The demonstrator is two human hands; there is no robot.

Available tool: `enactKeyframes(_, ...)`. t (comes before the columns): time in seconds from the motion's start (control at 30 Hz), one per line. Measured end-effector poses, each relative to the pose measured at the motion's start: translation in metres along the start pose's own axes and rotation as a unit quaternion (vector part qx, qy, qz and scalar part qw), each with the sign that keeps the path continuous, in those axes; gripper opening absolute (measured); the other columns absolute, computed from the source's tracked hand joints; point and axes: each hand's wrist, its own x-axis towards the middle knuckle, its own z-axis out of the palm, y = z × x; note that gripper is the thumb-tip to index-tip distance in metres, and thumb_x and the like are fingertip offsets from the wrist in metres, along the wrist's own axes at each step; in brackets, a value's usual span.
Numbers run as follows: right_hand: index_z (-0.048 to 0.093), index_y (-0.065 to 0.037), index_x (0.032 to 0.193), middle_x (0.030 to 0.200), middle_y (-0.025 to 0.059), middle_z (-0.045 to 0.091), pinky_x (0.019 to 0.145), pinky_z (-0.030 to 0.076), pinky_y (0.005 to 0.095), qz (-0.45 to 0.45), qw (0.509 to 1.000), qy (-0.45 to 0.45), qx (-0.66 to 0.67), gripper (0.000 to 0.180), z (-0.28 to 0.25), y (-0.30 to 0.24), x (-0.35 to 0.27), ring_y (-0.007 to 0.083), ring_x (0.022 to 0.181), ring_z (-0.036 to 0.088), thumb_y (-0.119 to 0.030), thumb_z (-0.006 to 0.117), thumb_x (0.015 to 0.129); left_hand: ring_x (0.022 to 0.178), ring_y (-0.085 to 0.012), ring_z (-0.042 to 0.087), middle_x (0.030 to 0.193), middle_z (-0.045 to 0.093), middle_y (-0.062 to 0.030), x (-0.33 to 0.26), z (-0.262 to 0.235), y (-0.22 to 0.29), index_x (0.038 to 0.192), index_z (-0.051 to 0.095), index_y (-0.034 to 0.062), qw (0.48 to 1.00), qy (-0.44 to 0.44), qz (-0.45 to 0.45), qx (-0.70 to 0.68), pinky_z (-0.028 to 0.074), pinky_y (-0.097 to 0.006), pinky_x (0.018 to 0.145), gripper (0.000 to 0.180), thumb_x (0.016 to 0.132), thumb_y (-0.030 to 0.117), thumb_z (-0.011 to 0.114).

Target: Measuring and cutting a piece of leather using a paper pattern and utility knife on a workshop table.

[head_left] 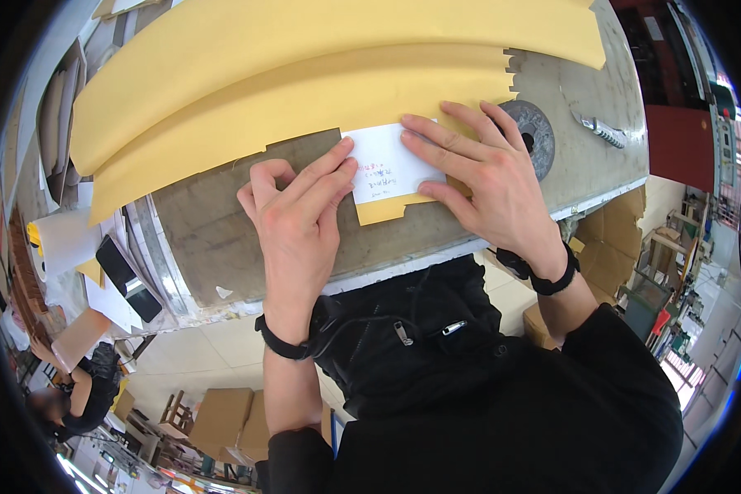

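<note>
Pressing a small white paper label [391,165] onto the yellow-brown card sheet [305,99] is the step you seem to have in hand: both of your hands lie flat on it, holding nothing. Your left hand [296,218] has its forefinger stretched along the label's left edge with the other fingers curled under, resting on the bare grey table [222,239]. Your right hand [486,177] is spread wide, fingertips on the label's top and right edge, palm over the card's lower corner.

The label sits at the near edge of the card, just where the card ends in a notched tab [383,210] that juts toward you; part of the label also overlaps the grey table top to the left. Handwriting shows on it, too small to tell apart. A second, larger card sheet [321,33] lies behind the first, further up the table.

Judging from this, the label is placed but may not be fully smoothed down. The next move calls for even pressure from the middle outward, keeping the left forefinger as a stop so the label does not skew, and checking that the left edge does not stick to the table instead of the card. A round grey metal disc [535,136] lies just beyond your right fingers; keep your hand from knocking it.
</note>
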Motion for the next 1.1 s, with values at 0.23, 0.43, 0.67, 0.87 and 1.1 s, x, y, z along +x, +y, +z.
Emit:
enactKeyframes(0.23, 0.08, -0.021, 0.155, 0.167, -0.0061, 0.072, 0.138, 0.037, 0.0577, 0.003, 1.0, 0.001, -0.002, 0.058, 0.0014, -0.0002, 0.0008, 0.0351, 0.156, 0.06, -0.031, 0.087, 0.098, 0.107, -0.0233, 0.053, 0.14, 0.088, 0.0138, 0.0, 0.0009, -0.0003, 0.12, 0.095, 0.0202, 1.0, 0.009, 0.002, 0.004, 0.04, -0.037, 0.106, 0.019, 0.101, 0.022, 0.09)
enactKeyframes(0.43, 0.08, -0.021, 0.155, 0.167, -0.0063, 0.072, 0.137, 0.037, 0.0571, 0.004, 1.0, 0.001, -0.004, 0.058, 0.0021, 0.0004, 0.001, 0.0349, 0.156, 0.06, -0.03, 0.087, 0.097, 0.107, -0.0231, 0.055, 0.14, 0.088, 0.0131, 0.0, 0.0013, -0.0009, 0.12, 0.095, 0.0206, 1.0, 0.011, 0.006, 0.001, 0.04, -0.037, 0.105, 0.021, 0.1, 0.023, 0.091)
enactKeyframes(0.67, 0.08, -0.021, 0.155, 0.167, -0.0061, 0.072, 0.137, 0.037, 0.0569, 0.006, 1.0, 0.001, -0.006, 0.059, 0.0032, 0.0006, 0.0008, 0.0354, 0.156, 0.06, -0.029, 0.087, 0.097, 0.107, -0.0229, 0.056, 0.14, 0.087, 0.0141, -0.0007, 0.0022, -0.0002, 0.12, 0.095, 0.0208, 1.0, 0.016, 0.008, 0.0, 0.04, -0.037, 0.106, 0.022, 0.098, 0.02, 0.093)
enactKeyframes(0.87, 0.08, -0.02, 0.153, 0.165, -0.0073, 0.072, 0.135, 0.04, 0.0568, -0.005, 1.0, 0.008, -0.025, 0.054, 0.0033, 0.0007, 0.0017, 0.0322, 0.153, 0.062, -0.032, 0.086, 0.101, 0.107, -0.0232, 0.056, 0.14, 0.087, 0.0142, -0.0009, 0.0024, -0.0006, 0.119, 0.095, 0.0204, 1.0, 0.017, 0.005, -0.007, 0.04, -0.038, 0.106, 0.021, 0.098, 0.019, 0.092)
enactKeyframes(1.1, 0.08, -0.02, 0.153, 0.166, -0.0065, 0.072, 0.136, 0.039, 0.0576, 0.002, 1.0, 0.002, -0.014, 0.056, 0.002, -0.0006, 0.0024, 0.0348, 0.154, 0.062, -0.029, 0.088, 0.099, 0.109, -0.0253, 0.058, 0.145, 0.085, 0.0123, -0.0017, -0.0019, 0.004, 0.123, 0.092, 0.0181, 1.0, 0.005, 0.016, 0.008, 0.041, -0.039, 0.107, 0.025, 0.098, 0.021, 0.093)
